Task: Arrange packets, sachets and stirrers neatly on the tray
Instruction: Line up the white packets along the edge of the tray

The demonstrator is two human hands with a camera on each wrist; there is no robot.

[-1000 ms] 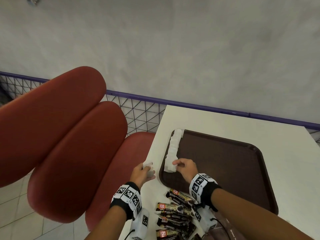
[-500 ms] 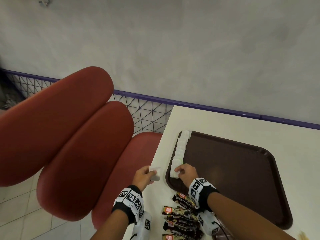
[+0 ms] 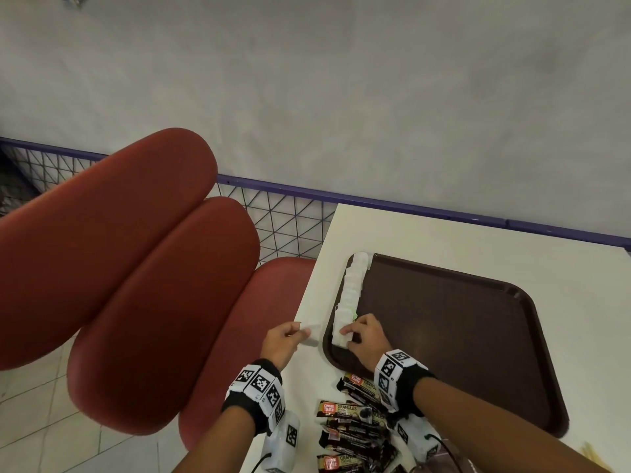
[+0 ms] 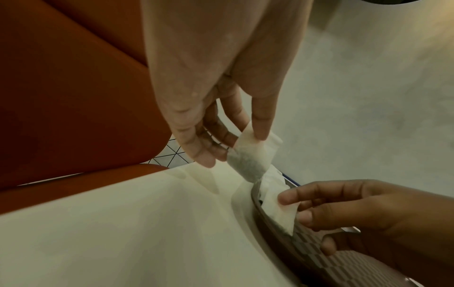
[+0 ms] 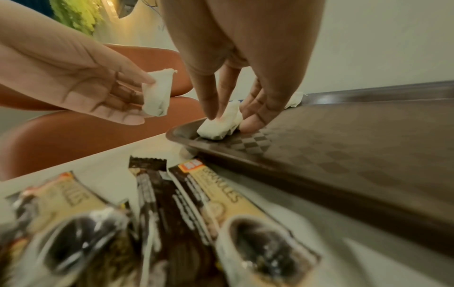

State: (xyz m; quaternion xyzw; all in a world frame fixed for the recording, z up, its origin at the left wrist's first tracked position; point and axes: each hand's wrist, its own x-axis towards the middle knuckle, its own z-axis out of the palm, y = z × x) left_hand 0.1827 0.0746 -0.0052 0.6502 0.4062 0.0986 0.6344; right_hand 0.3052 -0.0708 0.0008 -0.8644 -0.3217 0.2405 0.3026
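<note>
A brown tray (image 3: 478, 336) lies on the white table. A row of white sachets (image 3: 351, 291) runs along the tray's left rim. My right hand (image 3: 363, 336) pinches the nearest sachet (image 5: 218, 126) of that row between thumb and fingers at the tray's near left corner. My left hand (image 3: 283, 339) holds another white sachet (image 4: 250, 155) between thumb and fingers, above the table just left of the tray. Dark coffee packets (image 3: 351, 425) lie in a loose heap on the table in front of the tray.
Red padded seats (image 3: 136, 285) stand left of the table (image 3: 444, 240), past its edge. A purple rail with wire mesh (image 3: 290, 216) runs along the grey wall behind. The tray's middle and right are bare. Pale stirrer ends (image 3: 592, 455) show at the lower right.
My left hand has moved with its sachet a little toward the tray. My right hand stays at the near end of the sachet row.
</note>
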